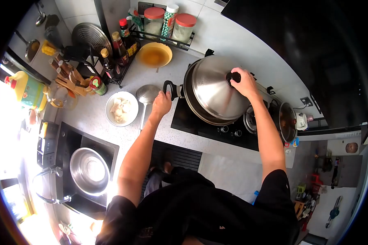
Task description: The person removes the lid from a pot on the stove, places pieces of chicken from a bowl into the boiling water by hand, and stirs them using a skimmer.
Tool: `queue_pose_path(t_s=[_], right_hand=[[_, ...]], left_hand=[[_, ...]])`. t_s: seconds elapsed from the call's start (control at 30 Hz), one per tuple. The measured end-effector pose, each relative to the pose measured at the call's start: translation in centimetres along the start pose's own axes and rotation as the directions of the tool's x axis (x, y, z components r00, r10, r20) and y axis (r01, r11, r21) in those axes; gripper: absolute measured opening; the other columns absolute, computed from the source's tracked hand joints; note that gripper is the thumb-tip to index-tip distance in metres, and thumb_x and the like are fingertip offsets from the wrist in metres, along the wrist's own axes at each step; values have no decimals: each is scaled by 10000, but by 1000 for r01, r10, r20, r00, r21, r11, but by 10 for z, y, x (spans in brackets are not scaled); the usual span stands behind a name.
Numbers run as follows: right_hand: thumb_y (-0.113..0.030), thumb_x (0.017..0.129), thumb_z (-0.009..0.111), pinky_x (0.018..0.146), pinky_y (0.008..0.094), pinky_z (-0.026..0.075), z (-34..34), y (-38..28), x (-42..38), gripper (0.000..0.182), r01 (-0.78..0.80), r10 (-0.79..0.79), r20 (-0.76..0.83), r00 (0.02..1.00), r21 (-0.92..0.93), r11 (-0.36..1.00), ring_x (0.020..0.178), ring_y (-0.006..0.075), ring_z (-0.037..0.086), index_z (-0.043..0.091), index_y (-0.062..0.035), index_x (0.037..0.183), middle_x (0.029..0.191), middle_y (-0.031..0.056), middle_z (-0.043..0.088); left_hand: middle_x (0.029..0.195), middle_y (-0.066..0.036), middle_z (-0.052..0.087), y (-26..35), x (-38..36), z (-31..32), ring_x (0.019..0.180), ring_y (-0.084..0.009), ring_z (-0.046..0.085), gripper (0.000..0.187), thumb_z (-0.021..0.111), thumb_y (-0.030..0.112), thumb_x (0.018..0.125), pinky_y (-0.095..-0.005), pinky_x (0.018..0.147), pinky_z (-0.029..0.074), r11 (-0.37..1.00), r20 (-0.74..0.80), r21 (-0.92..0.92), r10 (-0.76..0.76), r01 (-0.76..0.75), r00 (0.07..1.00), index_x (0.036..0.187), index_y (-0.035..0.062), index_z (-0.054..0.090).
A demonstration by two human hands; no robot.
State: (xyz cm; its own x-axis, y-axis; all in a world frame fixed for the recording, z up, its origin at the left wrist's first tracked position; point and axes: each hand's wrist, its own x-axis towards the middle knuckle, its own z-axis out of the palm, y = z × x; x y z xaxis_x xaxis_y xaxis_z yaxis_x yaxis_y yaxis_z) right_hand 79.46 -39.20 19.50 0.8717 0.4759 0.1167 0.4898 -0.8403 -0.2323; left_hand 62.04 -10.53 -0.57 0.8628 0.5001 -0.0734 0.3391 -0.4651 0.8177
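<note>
A large wok (188,93) sits on the black cooktop under a domed steel lid (212,87). The lid lies slightly off to one side, so the wok's rim shows on the left and front. My right hand (244,83) is closed round the lid's black knob. At the wok's left, my left hand (162,104) grips its black loop handle (170,90). Close to that hand, a slotted skimmer (147,94) rests on the counter. A white bowl (122,109) of pale dumpling-like pieces stands further left.
A yellow bowl of brown liquid (154,55) stands behind, beside sauce bottles (119,48). Jars (184,27) fill a wall rack. A steel basin (90,171) lies in the sink at the left. Another pot (287,121) is at the right.
</note>
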Motion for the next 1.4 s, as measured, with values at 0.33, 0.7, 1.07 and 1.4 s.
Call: queue_pose_path(t_s=[0.33, 0.7, 1.07, 1.4], right_hand=[[-165, 793, 772, 932, 472, 512, 20, -13, -8, 363, 84, -85, 2, 996, 73, 994, 1056, 401, 625, 665, -139, 1138, 1047, 191, 635], [-201, 805, 789, 952, 474, 500, 16, -11, -16, 405, 41, -45, 100, 994, 40, 998, 1106, 404, 599, 636, -152, 1176, 1072, 177, 620], [-263, 809, 802, 921, 498, 510, 34, -5, -13, 405, 5, -5, 10, 1000, 53, 999, 1051, 424, 620, 640, -148, 1161, 1055, 191, 656], [-338, 874, 746, 943, 511, 525, 33, -27, -11, 442, -102, 108, 30, 994, -154, 983, 1097, 422, 647, 630, -78, 1212, 1126, 232, 684]], left_hand=[[981, -417, 656, -1, 5, -2, 978, -575, 645, 498, 459, 384, 1046, -590, 911, 516, 1000, 26, 15, -9, 9, 1000, 1018, -99, 576], [1075, -379, 667, 1, 11, -1, 1057, -559, 630, 513, 479, 430, 1038, -578, 942, 503, 998, 17, -33, -46, 46, 999, 1066, -65, 607], [1189, -149, 547, -64, -180, -84, 1076, -367, 627, 574, 770, 284, 852, -507, 869, 555, 902, 19, 431, -13, 4, 1000, 1348, 137, 524], [1196, -192, 586, -108, -188, -88, 981, -441, 681, 502, 670, 129, 898, -529, 851, 557, 903, -7, 364, -243, 229, 970, 1376, 149, 517]])
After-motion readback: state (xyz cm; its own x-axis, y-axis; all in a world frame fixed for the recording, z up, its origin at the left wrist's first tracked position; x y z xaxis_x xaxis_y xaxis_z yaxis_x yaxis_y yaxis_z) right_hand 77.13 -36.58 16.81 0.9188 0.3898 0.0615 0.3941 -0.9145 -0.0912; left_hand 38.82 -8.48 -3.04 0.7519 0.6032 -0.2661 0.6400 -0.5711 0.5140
